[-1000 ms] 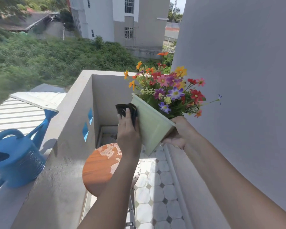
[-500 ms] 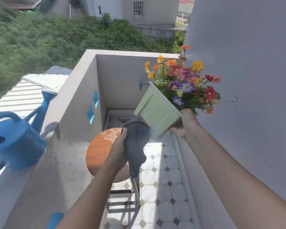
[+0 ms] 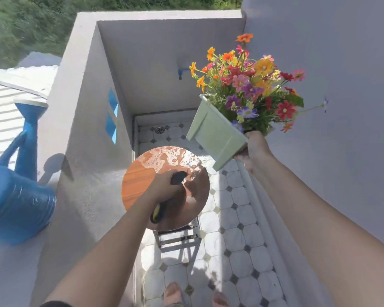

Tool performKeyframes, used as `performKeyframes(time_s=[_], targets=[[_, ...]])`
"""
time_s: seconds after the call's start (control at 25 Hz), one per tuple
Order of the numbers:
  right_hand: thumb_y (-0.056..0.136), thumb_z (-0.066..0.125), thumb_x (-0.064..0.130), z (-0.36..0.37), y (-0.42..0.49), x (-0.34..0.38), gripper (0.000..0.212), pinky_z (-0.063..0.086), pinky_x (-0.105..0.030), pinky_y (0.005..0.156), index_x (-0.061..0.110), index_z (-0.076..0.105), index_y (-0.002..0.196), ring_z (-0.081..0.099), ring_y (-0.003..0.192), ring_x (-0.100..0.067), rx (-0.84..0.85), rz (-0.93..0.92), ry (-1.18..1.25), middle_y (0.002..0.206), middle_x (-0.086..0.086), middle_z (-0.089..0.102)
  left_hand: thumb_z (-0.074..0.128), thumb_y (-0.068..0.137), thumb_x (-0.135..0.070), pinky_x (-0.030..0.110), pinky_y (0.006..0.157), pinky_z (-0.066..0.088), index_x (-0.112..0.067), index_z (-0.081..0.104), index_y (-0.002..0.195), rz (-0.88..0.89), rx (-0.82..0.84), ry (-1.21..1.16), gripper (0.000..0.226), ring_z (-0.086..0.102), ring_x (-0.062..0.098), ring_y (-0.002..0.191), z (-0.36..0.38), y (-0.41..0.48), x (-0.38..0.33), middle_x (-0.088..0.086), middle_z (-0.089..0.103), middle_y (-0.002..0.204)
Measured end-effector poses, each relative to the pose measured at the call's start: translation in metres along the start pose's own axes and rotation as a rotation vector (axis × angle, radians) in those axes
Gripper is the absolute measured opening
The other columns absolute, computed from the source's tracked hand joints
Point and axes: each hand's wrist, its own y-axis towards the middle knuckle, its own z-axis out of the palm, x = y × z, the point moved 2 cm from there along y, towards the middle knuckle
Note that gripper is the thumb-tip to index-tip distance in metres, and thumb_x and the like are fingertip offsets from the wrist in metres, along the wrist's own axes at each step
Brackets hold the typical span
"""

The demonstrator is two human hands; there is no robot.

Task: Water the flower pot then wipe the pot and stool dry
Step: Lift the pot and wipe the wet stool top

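— White and grey tiles [image 3: 237, 220] cover the narrow balcony floor under you, between the grey parapet wall [image 3: 84, 120] and the house wall. What is your left hand doing?

— Your left hand [image 3: 163, 188] is closed around a dark cloth [image 3: 179, 177] and sits over the middle of the round stool [image 3: 140, 180]; I cannot tell if the cloth presses on the seat. One end of the cloth, with a yellow edge, comes out below your wrist.

— And the right hand?

— Your right hand [image 3: 254, 149] grips the pale green flower pot [image 3: 215, 136] by its lower corner and holds it in the air, tilted, above and right of the stool, not touching it. The coloured flowers [image 3: 251, 87] lean toward the house wall.

— How is the stool?

— The far part of the seat is wet, with puddles and drops. The left part shows dry orange wood.

— Anything else near the stool?

— The blue watering can [image 3: 16, 196] stands well left of the stool, on top of the parapet wall. A floor drain [image 3: 159, 129] lies beyond the stool.
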Motion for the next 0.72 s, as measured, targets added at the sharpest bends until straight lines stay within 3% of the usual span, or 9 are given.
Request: performKeyframes(time_s=[0.12, 0.16, 0.28, 0.36, 0.48, 0.56, 0.64, 0.72], targets=[[0.086, 0.037, 0.009, 0.005, 0.002, -0.006, 0.024, 0.054, -0.044, 0.080, 0.012, 0.060, 0.079, 0.061, 0.074, -0.023, -0.047, -0.013, 0.019, 0.079, -0.009, 0.062, 0.053, 0.090, -0.011, 0.038, 0.077, 0.044, -0.012, 0.043, 0.134, 0.130, -0.040, 0.594, 0.045, 0.053, 0.029, 0.110, 0.049, -0.008, 0.010, 0.010, 0.056, 0.121], [0.085, 0.038, 0.010, 0.007, 0.001, -0.007, 0.023, 0.055, -0.045, 0.080, 0.011, 0.061, 0.083, 0.062, 0.075, -0.024, -0.066, -0.029, 0.004, 0.080, -0.010, 0.063, 0.060, 0.086, -0.012, 0.039, 0.074, 0.048, -0.011, 0.043, 0.135, 0.202, -0.050, 0.666, 0.051, 0.054, 0.030, 0.109, 0.066, -0.017, 0.013, 0.012, 0.056, 0.119], [0.077, 0.042, 0.013, 0.008, 0.003, -0.006, 0.025, 0.055, -0.052, 0.081, 0.010, 0.065, 0.088, 0.065, 0.082, -0.029, -0.125, -0.055, -0.037, 0.091, -0.014, 0.068, 0.086, 0.045, -0.007, 0.030, 0.044, 0.050, -0.008, 0.050, 0.120, 0.402, -0.051, 0.760, 0.084, 0.063, 0.030, 0.079, 0.090, -0.041, 0.023, 0.013, 0.066, 0.093], [0.074, 0.044, 0.013, 0.003, 0.006, -0.008, 0.029, 0.056, -0.054, 0.078, 0.008, 0.066, 0.092, 0.067, 0.088, -0.031, -0.152, -0.058, -0.050, 0.099, -0.016, 0.070, 0.085, 0.041, -0.002, 0.028, 0.042, 0.049, -0.011, 0.038, 0.128, 0.375, 0.009, 0.708, 0.100, 0.062, 0.027, 0.079, 0.095, -0.049, 0.024, 0.011, 0.067, 0.096], [0.078, 0.043, 0.010, -0.001, 0.009, -0.012, 0.024, 0.056, -0.050, 0.079, 0.009, 0.064, 0.088, 0.064, 0.081, -0.027, -0.151, -0.063, -0.043, 0.093, -0.014, 0.066, 0.066, 0.083, -0.017, 0.034, 0.076, 0.045, -0.017, 0.015, 0.146, 0.390, 0.121, 0.405, 0.082, 0.050, 0.028, 0.100, 0.095, -0.057, 0.019, 0.009, 0.056, 0.116], [0.081, 0.041, 0.009, -0.002, 0.011, -0.013, 0.021, 0.057, -0.045, 0.080, 0.011, 0.062, 0.086, 0.062, 0.075, -0.023, -0.130, -0.054, -0.039, 0.087, -0.011, 0.065, 0.055, 0.092, -0.034, 0.032, 0.083, 0.037, -0.019, 0.018, 0.148, 0.383, 0.210, 0.171, 0.069, 0.046, 0.023, 0.103, 0.086, -0.064, 0.023, 0.006, 0.054, 0.115], [0.084, 0.040, 0.009, -0.004, 0.011, -0.014, 0.022, 0.058, -0.040, 0.076, 0.011, 0.061, 0.089, 0.062, 0.069, -0.020, -0.115, -0.053, -0.051, 0.084, -0.008, 0.064, 0.048, 0.095, -0.029, 0.029, 0.081, 0.037, -0.012, 0.039, 0.137, 0.412, 0.062, 0.092, 0.046, 0.049, 0.020, 0.100, 0.067, -0.067, 0.035, 0.004, 0.055, 0.109], [0.085, 0.040, 0.009, -0.006, 0.012, -0.015, 0.021, 0.058, -0.039, 0.076, 0.012, 0.061, 0.087, 0.062, 0.067, -0.018, -0.119, -0.051, -0.069, 0.083, -0.007, 0.064, 0.043, 0.096, -0.019, 0.031, 0.073, 0.037, -0.004, 0.054, 0.107, 0.329, -0.144, 0.110, 0.022, 0.053, 0.025, 0.087, 0.049, -0.053, 0.047, 0.010, 0.059, 0.096]])
